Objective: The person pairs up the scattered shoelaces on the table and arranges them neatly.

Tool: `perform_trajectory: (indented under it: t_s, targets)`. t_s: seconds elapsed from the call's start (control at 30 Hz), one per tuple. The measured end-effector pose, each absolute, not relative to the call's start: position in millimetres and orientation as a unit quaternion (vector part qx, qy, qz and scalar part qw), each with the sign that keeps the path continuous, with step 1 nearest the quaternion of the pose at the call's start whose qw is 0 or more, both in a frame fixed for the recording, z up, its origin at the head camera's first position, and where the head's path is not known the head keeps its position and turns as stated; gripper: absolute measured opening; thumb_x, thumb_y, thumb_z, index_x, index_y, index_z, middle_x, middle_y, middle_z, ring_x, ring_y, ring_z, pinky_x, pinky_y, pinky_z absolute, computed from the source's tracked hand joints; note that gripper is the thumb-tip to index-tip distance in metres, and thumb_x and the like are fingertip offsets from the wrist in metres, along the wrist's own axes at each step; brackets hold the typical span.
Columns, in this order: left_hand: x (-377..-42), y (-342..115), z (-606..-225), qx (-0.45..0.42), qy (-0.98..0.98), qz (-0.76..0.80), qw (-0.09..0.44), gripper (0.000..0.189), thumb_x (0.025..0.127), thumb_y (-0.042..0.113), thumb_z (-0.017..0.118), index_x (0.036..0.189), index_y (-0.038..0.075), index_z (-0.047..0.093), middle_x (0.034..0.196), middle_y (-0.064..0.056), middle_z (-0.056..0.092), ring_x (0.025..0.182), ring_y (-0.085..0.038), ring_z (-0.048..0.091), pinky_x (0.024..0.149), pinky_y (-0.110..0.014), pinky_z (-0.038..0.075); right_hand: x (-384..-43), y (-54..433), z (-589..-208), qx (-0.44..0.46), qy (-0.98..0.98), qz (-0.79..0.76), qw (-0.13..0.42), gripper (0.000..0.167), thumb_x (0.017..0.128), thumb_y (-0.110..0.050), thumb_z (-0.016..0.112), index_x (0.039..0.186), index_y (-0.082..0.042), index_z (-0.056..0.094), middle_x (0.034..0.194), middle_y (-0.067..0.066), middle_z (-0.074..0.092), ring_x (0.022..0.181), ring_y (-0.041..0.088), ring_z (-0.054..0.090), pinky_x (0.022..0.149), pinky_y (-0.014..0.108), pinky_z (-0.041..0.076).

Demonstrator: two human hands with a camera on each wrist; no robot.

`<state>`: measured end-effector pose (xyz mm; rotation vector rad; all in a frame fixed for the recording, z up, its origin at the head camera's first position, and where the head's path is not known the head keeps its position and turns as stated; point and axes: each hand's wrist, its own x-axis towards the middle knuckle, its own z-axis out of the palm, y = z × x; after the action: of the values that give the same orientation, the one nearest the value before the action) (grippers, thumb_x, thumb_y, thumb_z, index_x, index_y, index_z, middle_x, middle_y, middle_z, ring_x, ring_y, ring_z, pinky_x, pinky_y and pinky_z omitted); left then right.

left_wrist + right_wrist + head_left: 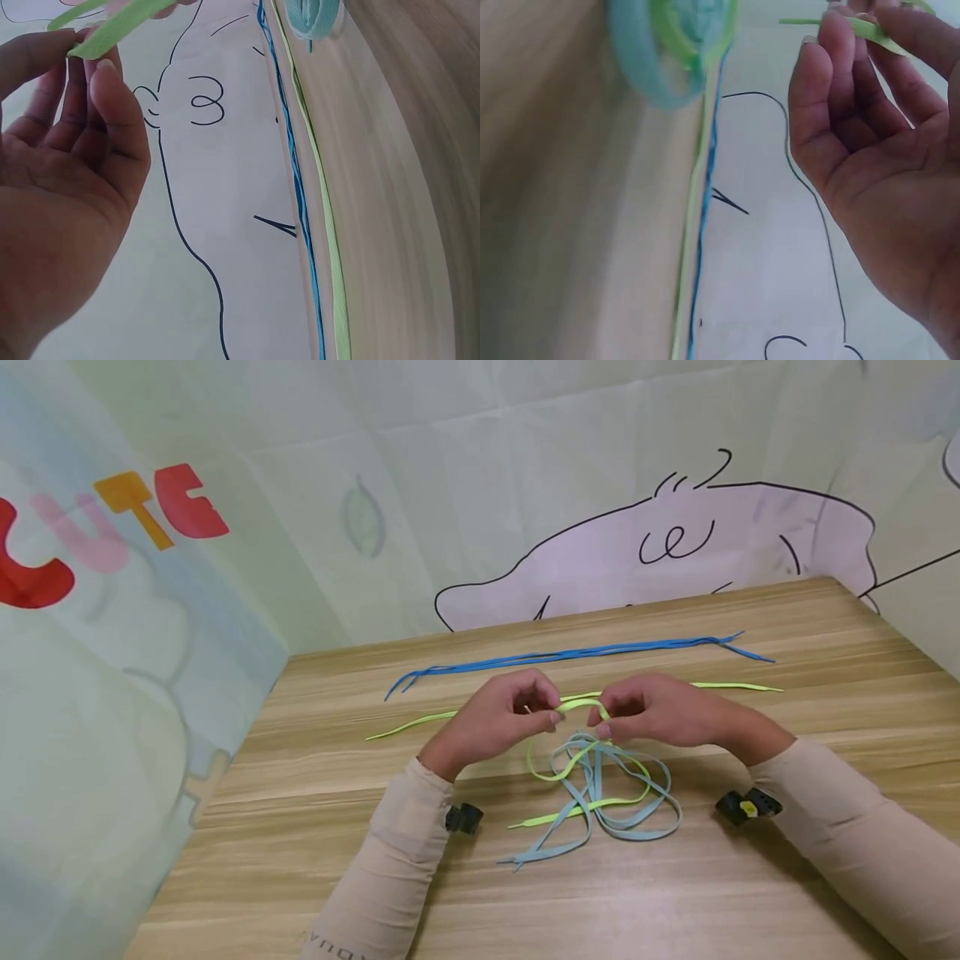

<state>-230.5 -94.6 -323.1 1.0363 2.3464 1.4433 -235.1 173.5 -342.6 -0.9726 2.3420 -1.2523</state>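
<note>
A yellow-green shoelace (pixel 581 702) spans the short gap between my two hands, raised above the table. My left hand (pixel 498 714) pinches it between thumb and fingertips; the left wrist view shows the lace (pixel 112 34) at those tips. From the other side my right hand (pixel 663 710) pinches the same lace, seen also as a green strip (pixel 870 31) in the right wrist view. Its lower part loops down onto a loose heap of pale blue shoelace (pixel 637 835), one yellow-green tip (pixel 525 822) pointing left.
Behind the hands a second yellow-green lace (pixel 738 686) lies stretched across the wooden table (pixel 675 902). Farther back, blue laces (pixel 570 654) lie side by side, roughly straight. A printed cloth (pixel 420 468) hangs along the table's back and left.
</note>
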Motion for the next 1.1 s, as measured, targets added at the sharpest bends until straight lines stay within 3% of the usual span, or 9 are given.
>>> perform_trajectory:
  t_s: [0.2,0.33,0.57,0.83,1.1]
  targets:
    - [-232,-96,-323,0.344,0.794,0.491,0.104,0.006,0.094,0.004,0.067,0.099,0.005,0.064,0.093,-0.005,0.066,0.085,-0.020,0.066,0.074,-0.029,0.053,-233,179,-330,-0.298,0.818,-0.473,0.135,0.014,0.100,-0.023,0.064,0.099,-0.011,0.070,0.094,0.010,0.069,0.087,0.036,0.067,0.081,0.044,0.054]
    - [-233,-97,-323,0.333,0.800,0.483,0.126,0.008,0.094,0.006,0.068,0.101,0.005,0.066,0.089,-0.006,0.066,0.082,-0.020,0.064,0.071,-0.029,0.052,-233,185,-326,-0.285,0.817,-0.488,0.117,0.014,0.101,-0.022,0.063,0.102,-0.009,0.069,0.094,0.010,0.069,0.086,0.036,0.066,0.081,0.045,0.054]
    - [-234,-103,-321,0.325,0.803,0.472,0.162,0.013,0.096,0.016,0.069,0.104,0.006,0.068,0.086,-0.006,0.064,0.077,-0.021,0.062,0.074,-0.053,0.053,-236,193,-323,-0.256,0.826,-0.495,0.087,0.018,0.102,-0.026,0.062,0.104,-0.010,0.068,0.095,0.008,0.070,0.084,0.030,0.067,0.082,0.044,0.053]
    - [-235,-109,-318,0.329,0.812,0.465,0.129,0.011,0.096,0.021,0.070,0.102,0.012,0.071,0.081,-0.003,0.064,0.074,-0.019,0.058,0.064,-0.031,0.045,-241,203,-326,-0.213,0.825,-0.520,0.061,0.026,0.103,-0.031,0.060,0.101,-0.006,0.066,0.096,0.012,0.069,0.085,0.033,0.066,0.082,0.036,0.053]
    - [-234,-111,-316,0.337,0.794,0.494,0.111,0.018,0.096,0.014,0.069,0.113,0.008,0.066,0.081,-0.006,0.064,0.075,-0.022,0.060,0.064,-0.030,0.045,-248,211,-331,-0.207,0.811,-0.543,0.065,0.024,0.102,-0.027,0.061,0.101,-0.004,0.065,0.094,0.009,0.070,0.083,0.033,0.066,0.080,0.034,0.054]
